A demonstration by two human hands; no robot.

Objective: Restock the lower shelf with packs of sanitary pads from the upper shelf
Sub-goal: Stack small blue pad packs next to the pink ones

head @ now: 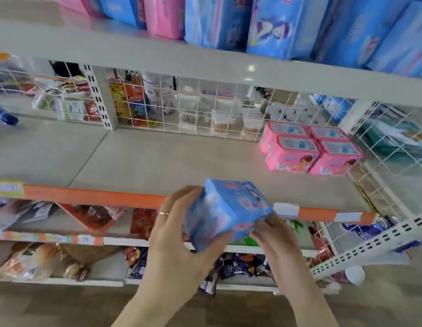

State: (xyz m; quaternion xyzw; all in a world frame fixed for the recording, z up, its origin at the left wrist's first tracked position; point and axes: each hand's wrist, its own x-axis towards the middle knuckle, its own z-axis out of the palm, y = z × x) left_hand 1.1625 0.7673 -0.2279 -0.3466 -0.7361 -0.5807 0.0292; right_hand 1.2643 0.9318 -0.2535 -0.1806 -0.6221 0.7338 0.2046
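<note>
Both hands, left hand [175,234] and right hand [276,239], grip a blue pack [226,213], seemingly tilted, long axis running up-left toward the lower shelf [158,161].

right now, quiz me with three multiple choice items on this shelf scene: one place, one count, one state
1. Where do the pink rectangular packs sit?
A. right end of lower shelf
B. left end
C. floor

2. How many pink packs show in that group?
A. one
B. four
C. nine

3. What holds the blue plastic-wrapped pack?
A. both hands
B. nothing
C. a hook

A: they sit beside the white wire side panel.
B: two rows of two.
A: left hand and right hand grip it before the orange shelf edge.
</note>
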